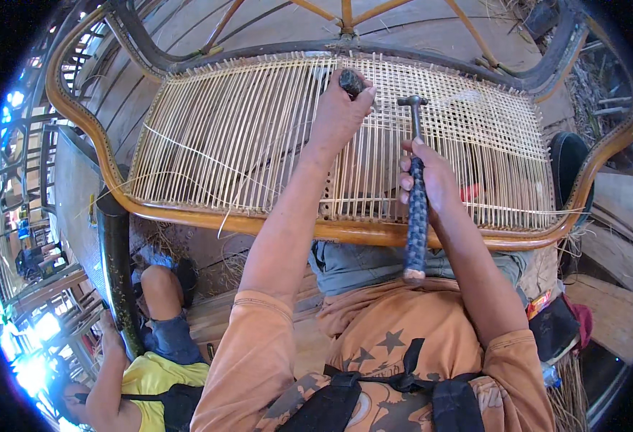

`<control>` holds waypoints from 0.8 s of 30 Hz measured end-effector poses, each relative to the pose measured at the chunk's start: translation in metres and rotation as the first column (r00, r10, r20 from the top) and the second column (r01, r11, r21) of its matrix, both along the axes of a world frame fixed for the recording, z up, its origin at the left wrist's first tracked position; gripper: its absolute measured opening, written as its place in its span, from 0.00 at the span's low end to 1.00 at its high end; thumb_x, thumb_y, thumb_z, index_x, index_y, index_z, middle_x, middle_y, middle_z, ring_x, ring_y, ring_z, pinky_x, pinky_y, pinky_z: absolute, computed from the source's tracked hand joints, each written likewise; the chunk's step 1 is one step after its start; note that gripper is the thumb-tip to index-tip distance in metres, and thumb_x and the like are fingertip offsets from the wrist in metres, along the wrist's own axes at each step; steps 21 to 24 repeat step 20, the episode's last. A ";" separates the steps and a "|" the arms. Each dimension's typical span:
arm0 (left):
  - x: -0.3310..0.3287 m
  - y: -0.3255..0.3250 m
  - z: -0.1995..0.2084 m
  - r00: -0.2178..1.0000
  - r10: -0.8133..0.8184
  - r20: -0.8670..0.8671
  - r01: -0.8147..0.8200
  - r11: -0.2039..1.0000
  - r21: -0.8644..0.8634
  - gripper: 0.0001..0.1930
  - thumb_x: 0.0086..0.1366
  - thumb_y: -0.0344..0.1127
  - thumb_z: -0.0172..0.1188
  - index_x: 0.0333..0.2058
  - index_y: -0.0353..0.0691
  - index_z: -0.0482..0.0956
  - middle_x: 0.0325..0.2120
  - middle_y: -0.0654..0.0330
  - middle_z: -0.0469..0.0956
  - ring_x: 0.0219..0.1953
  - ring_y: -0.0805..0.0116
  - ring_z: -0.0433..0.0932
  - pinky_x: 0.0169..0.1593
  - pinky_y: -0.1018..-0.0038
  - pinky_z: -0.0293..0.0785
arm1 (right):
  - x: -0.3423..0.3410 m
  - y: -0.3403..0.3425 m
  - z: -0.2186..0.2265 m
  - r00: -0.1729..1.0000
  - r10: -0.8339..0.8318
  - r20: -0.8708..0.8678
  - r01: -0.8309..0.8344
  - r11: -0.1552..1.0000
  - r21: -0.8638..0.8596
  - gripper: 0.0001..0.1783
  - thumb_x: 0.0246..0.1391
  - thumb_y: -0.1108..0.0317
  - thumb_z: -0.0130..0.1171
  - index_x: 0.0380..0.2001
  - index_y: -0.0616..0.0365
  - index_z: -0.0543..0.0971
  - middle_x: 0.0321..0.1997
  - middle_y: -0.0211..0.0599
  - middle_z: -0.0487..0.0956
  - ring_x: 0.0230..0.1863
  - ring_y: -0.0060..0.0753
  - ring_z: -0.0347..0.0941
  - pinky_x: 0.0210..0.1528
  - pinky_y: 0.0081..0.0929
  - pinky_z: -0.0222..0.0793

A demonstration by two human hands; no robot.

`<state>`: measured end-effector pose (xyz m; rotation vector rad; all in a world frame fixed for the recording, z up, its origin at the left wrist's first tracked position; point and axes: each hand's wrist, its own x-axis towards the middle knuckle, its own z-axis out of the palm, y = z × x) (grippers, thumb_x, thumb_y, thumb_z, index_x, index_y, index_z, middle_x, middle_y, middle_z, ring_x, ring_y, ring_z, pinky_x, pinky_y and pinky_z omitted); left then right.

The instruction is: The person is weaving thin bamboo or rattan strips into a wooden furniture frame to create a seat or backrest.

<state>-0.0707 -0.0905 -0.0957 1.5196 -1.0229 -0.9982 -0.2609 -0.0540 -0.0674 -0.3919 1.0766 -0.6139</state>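
Observation:
In my right hand [431, 178] is a small hammer [416, 216], upright in the picture, its metal head at the far end and its handle wrapped in a dark blue-grey pattern. My left hand [338, 117] grips a short dark stub [351, 83] with a rounded end, near the far edge of the seat panel; its lower part is hidden by the fingers. Both hands are over the cane strands [215, 137] stretched across the wooden frame [259, 223]. Toward the right, the far part of the cane is woven into an open grid [489, 108]; on the left, mostly lengthwise strands show.
A loose cane strand [224, 216] hangs over the near rail on the left. A dark post [118, 266] stands at the left, beside another person in a yellow shirt [161, 374]. A dark round container [570, 162] sits under the frame's right side. Wooden boards [611, 288] lie at the right.

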 end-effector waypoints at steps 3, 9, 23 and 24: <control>-0.003 -0.002 -0.001 0.995 -0.020 0.094 0.025 0.999 -0.045 0.12 0.62 0.34 0.63 0.41 0.38 0.71 0.27 0.63 0.77 0.23 0.77 0.75 0.28 0.80 0.73 | 0.005 0.000 -0.004 0.998 0.058 0.022 -0.059 0.997 0.045 0.16 0.63 0.56 0.49 0.46 0.56 0.68 0.23 0.28 0.69 0.16 0.25 0.66 0.14 0.31 0.65; -0.004 0.011 0.011 0.994 -0.003 -0.111 -0.003 0.999 -0.051 0.11 0.63 0.33 0.62 0.41 0.38 0.72 0.28 0.64 0.78 0.24 0.78 0.77 0.27 0.81 0.75 | -0.008 0.005 0.002 0.996 0.036 0.077 -0.041 0.997 0.063 0.16 0.62 0.56 0.50 0.46 0.55 0.68 0.23 0.29 0.69 0.16 0.25 0.65 0.14 0.30 0.63; -0.001 0.010 0.008 0.998 0.000 -0.060 0.002 1.000 0.029 0.14 0.62 0.37 0.64 0.40 0.38 0.72 0.26 0.63 0.77 0.23 0.75 0.76 0.30 0.77 0.76 | -0.002 0.009 0.001 0.999 -0.016 0.052 0.014 0.999 0.036 0.19 0.63 0.53 0.50 0.48 0.56 0.68 0.24 0.30 0.69 0.17 0.26 0.66 0.14 0.33 0.65; -0.001 0.010 0.008 0.998 0.000 -0.060 0.002 1.000 0.029 0.14 0.62 0.37 0.64 0.40 0.38 0.72 0.26 0.63 0.77 0.23 0.75 0.76 0.30 0.77 0.76 | -0.002 0.009 0.001 0.999 -0.016 0.052 0.014 0.999 0.036 0.19 0.63 0.53 0.50 0.48 0.56 0.68 0.24 0.30 0.69 0.17 0.26 0.66 0.14 0.33 0.65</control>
